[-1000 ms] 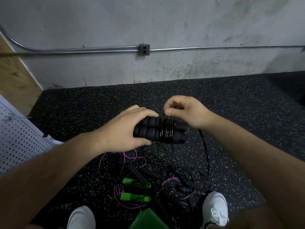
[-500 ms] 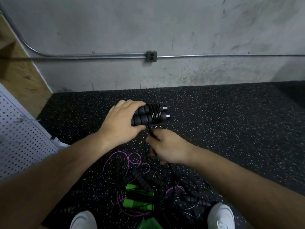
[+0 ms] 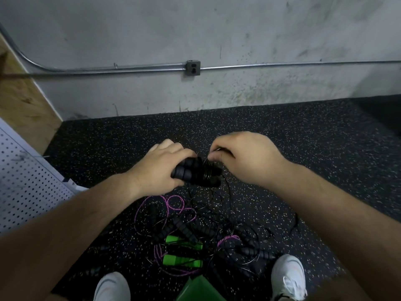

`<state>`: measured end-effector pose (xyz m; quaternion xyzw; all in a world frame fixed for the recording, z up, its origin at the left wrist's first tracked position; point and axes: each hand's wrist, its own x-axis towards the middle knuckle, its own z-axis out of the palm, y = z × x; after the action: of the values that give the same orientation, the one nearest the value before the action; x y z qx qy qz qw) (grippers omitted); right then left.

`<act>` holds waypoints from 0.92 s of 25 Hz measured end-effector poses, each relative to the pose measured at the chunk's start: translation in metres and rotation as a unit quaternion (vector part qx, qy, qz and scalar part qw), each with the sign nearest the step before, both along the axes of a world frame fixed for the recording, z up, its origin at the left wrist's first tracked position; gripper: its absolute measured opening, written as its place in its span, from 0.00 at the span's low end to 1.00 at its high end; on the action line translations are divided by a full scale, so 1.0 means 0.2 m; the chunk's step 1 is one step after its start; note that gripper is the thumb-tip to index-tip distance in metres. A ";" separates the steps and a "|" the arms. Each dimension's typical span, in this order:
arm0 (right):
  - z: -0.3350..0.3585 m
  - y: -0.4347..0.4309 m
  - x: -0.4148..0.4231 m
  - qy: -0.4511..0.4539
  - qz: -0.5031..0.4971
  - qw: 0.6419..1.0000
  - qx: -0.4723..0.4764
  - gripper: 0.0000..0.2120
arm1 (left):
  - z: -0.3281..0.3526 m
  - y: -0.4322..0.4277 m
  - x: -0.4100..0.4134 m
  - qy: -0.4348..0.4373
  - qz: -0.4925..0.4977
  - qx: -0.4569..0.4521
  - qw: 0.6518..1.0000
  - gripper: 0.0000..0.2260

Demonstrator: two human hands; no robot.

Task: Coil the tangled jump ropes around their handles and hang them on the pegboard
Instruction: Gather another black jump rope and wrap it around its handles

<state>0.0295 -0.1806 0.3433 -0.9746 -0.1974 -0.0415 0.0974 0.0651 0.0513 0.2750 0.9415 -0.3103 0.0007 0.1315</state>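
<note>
My left hand (image 3: 161, 169) grips a pair of black ribbed jump rope handles (image 3: 196, 173) held side by side, with thin black cord wound around their middle. My right hand (image 3: 243, 157) pinches that black cord just above the handles' right end. The loose cord (image 3: 226, 192) trails down to a tangled pile (image 3: 195, 231) on the floor below my hands. The pile holds more black handles, two green handles (image 3: 182, 260) and a purple cord (image 3: 171, 203). A white pegboard (image 3: 23, 183) stands at the left edge.
Black speckled rubber floor (image 3: 282, 131) runs up to a grey concrete wall with a conduit pipe and an outlet box (image 3: 193, 67). My two white shoes (image 3: 287, 276) flank the pile, with a green object (image 3: 199, 290) between them. A wooden panel (image 3: 19, 101) stands behind the pegboard.
My right hand rose from below the handles to above their right end, carrying the cord around them. The left hand kept its grip and tilted the handles slightly.
</note>
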 end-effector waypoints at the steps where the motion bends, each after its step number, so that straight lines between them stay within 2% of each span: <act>1: -0.01 -0.03 0.03 -0.002 -0.005 1.000 0.016 0.10 | 0.01 -0.02 -0.03 0.013 -0.024 -0.001 1.000 0.30; 4: -0.09 -0.12 0.11 0.058 -0.029 0.994 0.092 0.09 | 0.03 -0.08 -0.11 0.037 -0.070 -0.049 0.996 0.29; 6: -0.17 -0.16 0.14 0.126 -0.032 0.969 0.211 0.06 | 0.06 -0.10 -0.15 0.046 -0.076 -0.088 0.992 0.30; 8: -0.26 -0.16 0.11 0.183 -0.007 0.917 0.354 0.04 | 0.08 -0.08 -0.19 0.063 -0.068 -0.119 0.989 0.30; 10: -0.35 -0.12 0.02 0.262 0.027 0.848 0.461 0.02 | 0.08 -0.06 -0.23 0.084 -0.047 -0.144 0.985 0.30; 11: -0.38 -0.08 -0.04 0.291 0.015 0.835 0.466 0.07 | 0.07 -0.05 -0.24 0.094 -0.034 -0.162 0.982 0.29; 13: -0.44 0.02 -0.15 0.318 -0.042 0.858 0.401 0.12 | 0.06 -0.04 -0.26 0.095 -0.009 -0.192 0.977 0.27; 15: -0.47 0.12 -0.20 0.360 -0.075 0.861 0.353 0.17 | 0.03 -0.05 -0.25 0.050 0.008 -0.186 0.981 0.25; 18: -0.45 0.28 -0.26 0.384 -0.077 0.855 0.340 0.12 | -0.02 -0.05 -0.23 -0.018 0.046 -0.135 0.990 0.25; 20: -0.44 0.34 -0.27 0.369 -0.069 0.871 0.316 0.10 | -0.05 -0.04 -0.21 -0.040 0.055 -0.096 0.993 0.26; 23: -0.38 0.34 -0.27 0.369 -0.075 0.887 0.266 0.11 | -0.06 -0.02 -0.19 -0.065 0.054 -0.074 0.994 0.26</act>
<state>-0.0240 -0.1124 0.2675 -0.8690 -0.0548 0.2627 0.4158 0.0267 0.0478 0.2622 0.9425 -0.2661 0.0919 0.1803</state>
